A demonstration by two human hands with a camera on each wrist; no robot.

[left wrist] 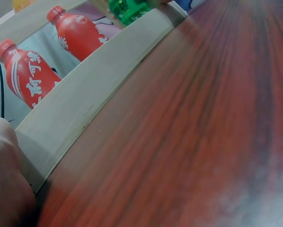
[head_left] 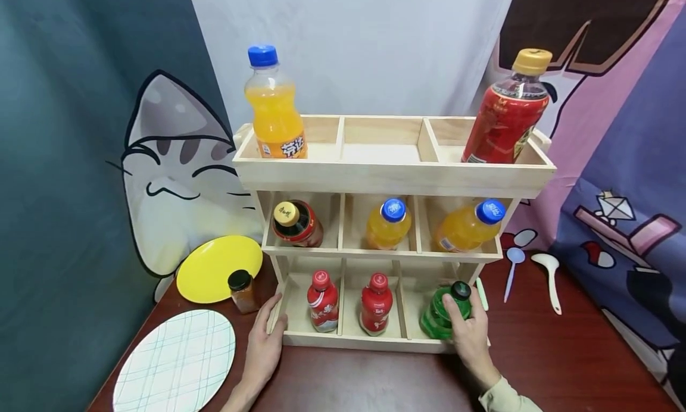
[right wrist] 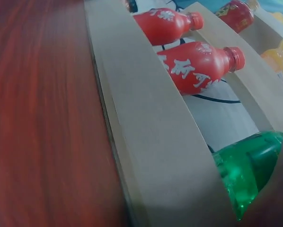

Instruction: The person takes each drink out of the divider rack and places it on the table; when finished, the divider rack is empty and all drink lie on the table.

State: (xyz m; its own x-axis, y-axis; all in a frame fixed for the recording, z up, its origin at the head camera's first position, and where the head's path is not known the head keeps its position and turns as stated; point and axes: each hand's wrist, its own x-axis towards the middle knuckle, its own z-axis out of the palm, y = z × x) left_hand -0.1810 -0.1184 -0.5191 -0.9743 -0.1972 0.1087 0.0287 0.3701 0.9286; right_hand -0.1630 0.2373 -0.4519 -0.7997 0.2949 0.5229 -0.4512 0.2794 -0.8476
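A three-tier wooden rack [head_left: 393, 178] stands on the dark red table. My left hand [head_left: 262, 347] holds the left side wall of its bottom tier, thumb inside and fingers outside. At the bottom right compartment, my right hand [head_left: 473, 334] grips a green bottle [head_left: 436, 318] with a dark cap, thumb across its front. That bottle leans to the right; the hand hides part of it. Two red bottles, one on the left [head_left: 323, 305] and one in the middle [head_left: 376, 308], occupy the other bottom compartments. The right wrist view shows the green bottle [right wrist: 248, 165] behind the front board.
On the middle tier are a dark gold-capped bottle [head_left: 298, 223] and two orange ones. An orange bottle [head_left: 278, 117] and a red one [head_left: 504, 117] stand on top. Left lie a yellow plate [head_left: 214, 269], jar [head_left: 243, 293] and checked plate [head_left: 177, 364]; spoons [head_left: 549, 275] lie right.
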